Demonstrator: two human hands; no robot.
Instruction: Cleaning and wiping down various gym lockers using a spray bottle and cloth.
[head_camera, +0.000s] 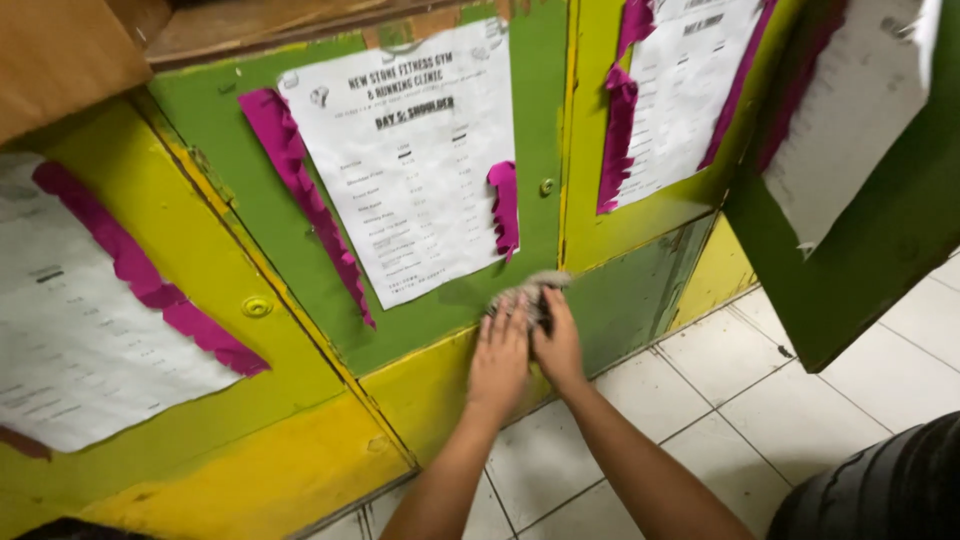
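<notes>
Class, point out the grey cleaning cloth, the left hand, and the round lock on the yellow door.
grey cleaning cloth (535, 287), head view, crumpled top edge.
left hand (499, 352), head view, back of the hand.
round lock on the yellow door (257, 306), head view, its centre.

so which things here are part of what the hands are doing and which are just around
In use:
- left hand and right hand, both pressed on the rag
- rag, grey, against the door
- green door being wiped

Just around:
- printed sheets with pink paper edging
- open door at right
- tyre
- floor tiles
</notes>
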